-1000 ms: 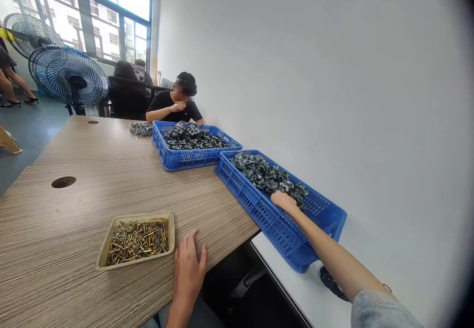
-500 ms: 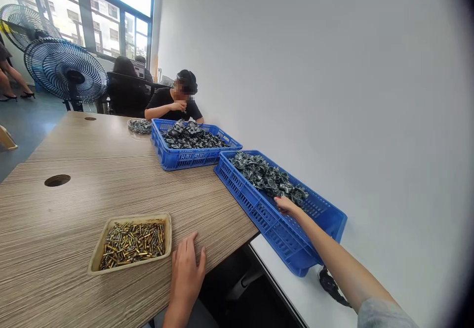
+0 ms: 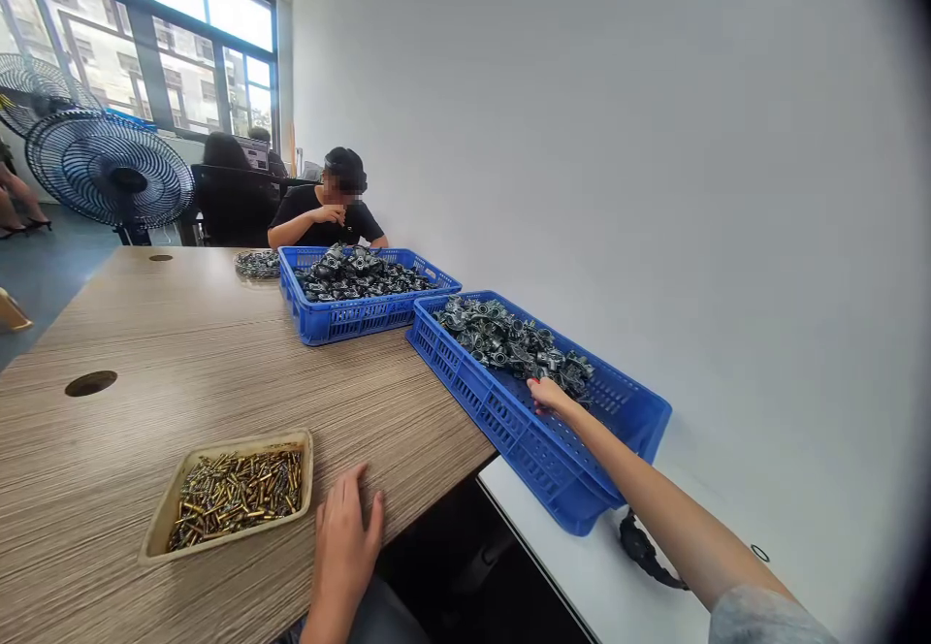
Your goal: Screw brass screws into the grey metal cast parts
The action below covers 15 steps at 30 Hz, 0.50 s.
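Note:
My left hand (image 3: 343, 532) lies palm down at the table's edge, fingers stretched out, just right of a cream tray (image 3: 149, 542) of small brass-coloured pins (image 3: 243, 489). Nothing shows in it. My right hand (image 3: 549, 397) reaches into the nearer blue crate (image 3: 501, 426), with its fingers closed beside a heap of grey cast-metal parts (image 3: 495, 329). A small red spot shows at its fingertips; what they grip, if anything, is too small to make out.
Another blue crate (image 3: 356, 324) of metal parts stands farther back, and a clear container (image 3: 256, 264) is left of it. A person (image 3: 324, 212) sits behind. A black watch (image 3: 644, 552) and a dark ring (image 3: 760, 553) lie on the white surface (image 3: 524, 518).
The view has turned slightly, so most things sit further left in it. My right hand stays at the edge of the metal heap; my left hand keeps its place by the tray.

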Available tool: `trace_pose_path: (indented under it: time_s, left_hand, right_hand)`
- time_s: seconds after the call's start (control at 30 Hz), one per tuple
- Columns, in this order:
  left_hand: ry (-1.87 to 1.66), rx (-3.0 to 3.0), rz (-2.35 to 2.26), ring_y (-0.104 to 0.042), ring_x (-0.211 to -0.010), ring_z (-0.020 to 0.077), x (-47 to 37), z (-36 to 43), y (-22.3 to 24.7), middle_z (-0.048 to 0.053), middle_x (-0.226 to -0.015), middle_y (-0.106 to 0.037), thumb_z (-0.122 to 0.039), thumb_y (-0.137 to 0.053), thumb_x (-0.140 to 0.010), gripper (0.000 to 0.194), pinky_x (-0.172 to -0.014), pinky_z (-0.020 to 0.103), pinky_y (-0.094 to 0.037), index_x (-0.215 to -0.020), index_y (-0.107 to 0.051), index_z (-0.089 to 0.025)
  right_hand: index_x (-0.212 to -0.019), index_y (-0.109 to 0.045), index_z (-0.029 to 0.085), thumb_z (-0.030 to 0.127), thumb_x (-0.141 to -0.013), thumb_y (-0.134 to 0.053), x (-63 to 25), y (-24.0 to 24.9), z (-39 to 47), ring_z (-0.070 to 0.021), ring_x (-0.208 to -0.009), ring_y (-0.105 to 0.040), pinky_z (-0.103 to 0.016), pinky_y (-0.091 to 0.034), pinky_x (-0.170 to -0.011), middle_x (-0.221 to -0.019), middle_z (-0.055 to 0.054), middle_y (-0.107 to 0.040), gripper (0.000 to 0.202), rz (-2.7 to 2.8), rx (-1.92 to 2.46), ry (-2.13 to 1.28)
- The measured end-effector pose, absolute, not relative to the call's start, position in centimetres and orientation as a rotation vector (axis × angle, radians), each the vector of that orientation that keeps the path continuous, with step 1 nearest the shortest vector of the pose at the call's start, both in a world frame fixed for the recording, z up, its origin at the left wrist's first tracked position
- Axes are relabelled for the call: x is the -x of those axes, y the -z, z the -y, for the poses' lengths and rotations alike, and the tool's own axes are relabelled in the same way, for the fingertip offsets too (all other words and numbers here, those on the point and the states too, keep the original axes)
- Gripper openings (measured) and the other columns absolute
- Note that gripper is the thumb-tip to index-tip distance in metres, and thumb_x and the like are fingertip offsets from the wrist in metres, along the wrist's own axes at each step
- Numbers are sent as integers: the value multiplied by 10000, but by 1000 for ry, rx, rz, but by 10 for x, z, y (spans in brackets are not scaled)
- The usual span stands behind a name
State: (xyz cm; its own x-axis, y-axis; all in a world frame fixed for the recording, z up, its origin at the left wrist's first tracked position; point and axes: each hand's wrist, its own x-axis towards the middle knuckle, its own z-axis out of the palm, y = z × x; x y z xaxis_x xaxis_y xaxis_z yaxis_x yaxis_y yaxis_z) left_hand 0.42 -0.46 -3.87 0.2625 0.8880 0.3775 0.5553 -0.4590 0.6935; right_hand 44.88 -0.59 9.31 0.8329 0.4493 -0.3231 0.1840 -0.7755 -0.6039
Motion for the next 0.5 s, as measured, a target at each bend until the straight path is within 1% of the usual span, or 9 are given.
trace_pose_path:
  time_s: [0.23, 0.5]
  left_hand:
    - [-1048, -2154, -1318, -622, -1202, 310, -5, 4, 39, 138, -1294, -659, -411, -441, -991, 399, -931, 481, -486, -1319, -522, -198]
    - [-1039, -2156, -1314, -656, -1134, 300, -5, 3, 38, 127, -1232, -686, -415, -445, -984, 392, -916, 476, -500, -1302, -536, -204]
  right_hand:
    - [-1297, -602, 173, 368, -987, -636, -450, -94, 6, -230, -1055, -661, -436, -582, -883, -1275, -97, -632, 367, 429, 2395, -598]
    - [-1299, -604, 181, 366, -988, -634, -450, -89, -5, -234, -1078, -653, -445, -575, -904, -1296, -100, -624, 363, 396, 2205, -665]
